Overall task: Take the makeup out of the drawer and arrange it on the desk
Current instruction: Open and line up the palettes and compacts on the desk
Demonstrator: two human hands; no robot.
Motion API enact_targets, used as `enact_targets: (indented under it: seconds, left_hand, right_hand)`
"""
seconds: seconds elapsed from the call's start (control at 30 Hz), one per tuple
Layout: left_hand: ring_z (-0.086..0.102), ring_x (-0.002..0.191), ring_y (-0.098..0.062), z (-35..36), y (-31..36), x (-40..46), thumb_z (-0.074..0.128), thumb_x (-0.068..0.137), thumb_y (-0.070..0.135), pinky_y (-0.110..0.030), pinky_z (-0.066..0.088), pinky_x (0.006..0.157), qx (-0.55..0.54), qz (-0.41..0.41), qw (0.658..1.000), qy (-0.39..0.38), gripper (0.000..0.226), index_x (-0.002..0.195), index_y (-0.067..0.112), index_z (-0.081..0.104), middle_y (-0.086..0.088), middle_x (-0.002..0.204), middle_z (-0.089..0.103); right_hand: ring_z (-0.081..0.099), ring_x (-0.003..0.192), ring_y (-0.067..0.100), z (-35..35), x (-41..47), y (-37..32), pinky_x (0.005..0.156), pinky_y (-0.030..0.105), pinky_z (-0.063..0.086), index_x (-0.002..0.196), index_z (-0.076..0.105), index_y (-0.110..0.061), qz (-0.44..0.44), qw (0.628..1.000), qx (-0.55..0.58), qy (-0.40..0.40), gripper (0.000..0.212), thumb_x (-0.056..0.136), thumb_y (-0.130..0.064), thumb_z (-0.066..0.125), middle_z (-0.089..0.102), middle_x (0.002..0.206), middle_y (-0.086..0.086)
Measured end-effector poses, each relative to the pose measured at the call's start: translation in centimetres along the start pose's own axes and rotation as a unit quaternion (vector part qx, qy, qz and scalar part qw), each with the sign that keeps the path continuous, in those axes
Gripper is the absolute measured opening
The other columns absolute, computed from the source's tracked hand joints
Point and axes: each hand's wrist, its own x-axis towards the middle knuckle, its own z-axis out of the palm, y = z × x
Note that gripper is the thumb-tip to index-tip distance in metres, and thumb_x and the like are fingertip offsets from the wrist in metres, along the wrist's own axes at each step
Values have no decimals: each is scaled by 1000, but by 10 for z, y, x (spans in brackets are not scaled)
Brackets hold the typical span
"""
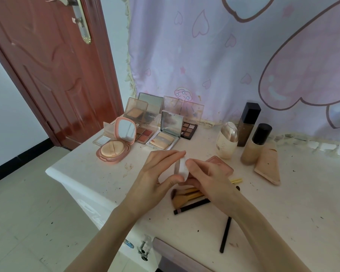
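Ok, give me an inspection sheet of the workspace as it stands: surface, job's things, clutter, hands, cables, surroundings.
Surface: white desk, speckled with dark marks and smudges.
Job's things: open palettes and a pink compact grouped at the back left; bottles and a beige tube at the back right; brushes lying under the hands; a black pencil near the front edge.
Clutter: nothing seen beyond the makeup.
Hands: left hand and right hand together hold a small white case above the brushes.
Cables: nothing seen.
Surroundings: red-brown door on the left, pink cartoon cloth behind the desk, tiled floor.
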Motion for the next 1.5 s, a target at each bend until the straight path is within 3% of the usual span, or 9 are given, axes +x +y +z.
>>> enact_targets:
  seconds: [0.17, 0.33, 0.47, 0.67, 0.83, 1.0, 1.2, 1.3, 1.5]
  left_hand:
    - [32, 121, -2, 4, 0, -2, 39, 92, 46, -9, 22, 102, 36, 22, 998, -35, 46, 133, 25, 32, 10, 130, 39]
    - [35, 113, -13, 9, 2, -4, 17, 95, 50, -17, 25, 98, 118, 14, 992, -36, 63, 134, 7, 41, -14, 127, 47]
    - [31, 115, -5, 10, -1, -4, 14, 95, 52, -11, 24, 99, 107, 14, 993, -44, 64, 135, 10, 38, -3, 128, 41]
    - [24, 120, 10, 7, -7, -2, 24, 92, 49, 0, 18, 97, 23, -51, 998, -16, 36, 127, 43, 28, 16, 125, 37]
    - [20, 135, -2, 4, -5, -2, 42, 91, 49, -10, 16, 108, 27, 1, 1000, -17, 58, 143, 28, 25, 12, 149, 25]
    - [31, 125, -4, 4, -4, -2, 53, 88, 32, -15, 23, 106, 59, 54, 996, -42, 52, 136, 32, 34, 21, 138, 34]
    - [41, 103, 7, 2, -3, -4, 56, 84, 46, -5, 32, 86, -9, -40, 999, 19, 46, 126, 36, 41, 24, 115, 45]
    - [48, 93, -2, -1, -6, -4, 62, 82, 48, -11, 40, 77, -56, -94, 992, 58, 45, 123, 38, 47, 16, 109, 54]
    - [58, 85, 3, -11, -24, -12, 75, 75, 12, -12, 46, 71, -99, -219, 961, 140, 48, 107, 37, 49, 12, 109, 58]
  right_hand:
    - [68, 89, 31, -2, 4, 1, 89, 49, 52, 91, 73, -17, 9, 998, 64, 12, 51, 66, -60, 60, 72, 95, 15]
    - [68, 91, 29, 4, 7, 4, 92, 47, 50, 89, 75, -21, 10, 998, 67, 8, 52, 64, -64, 60, 71, 98, 15]
    - [69, 88, 25, 6, 7, 3, 90, 43, 52, 89, 73, -23, 13, 998, 62, 22, 45, 69, -60, 57, 72, 95, 11]
    - [69, 89, 17, 11, 7, 1, 82, 29, 53, 103, 66, -23, -7, 998, 44, 35, 22, 95, -30, 47, 73, 98, 1]
    - [70, 85, 24, 5, 5, -4, 75, 28, 56, 92, 73, -13, 22, 995, 94, 38, 43, 74, -50, 58, 73, 91, 13]
    - [68, 82, 30, 0, 5, 0, 81, 42, 56, 87, 73, -11, 41, 994, 89, 58, 57, 60, -61, 65, 72, 88, 16]
    - [69, 93, 22, 1, 4, -1, 89, 39, 53, 118, 62, -9, 22, 995, 81, 62, 43, 84, -35, 63, 70, 107, 7]
    - [69, 94, 20, -2, 2, -4, 84, 31, 55, 111, 63, -11, 8, 987, 135, 82, 27, 86, -21, 62, 69, 107, 7]
    - [68, 93, 16, -2, 6, -7, 80, 26, 56, 107, 62, -11, 11, 982, 160, 101, 28, 80, -13, 69, 64, 104, 9]
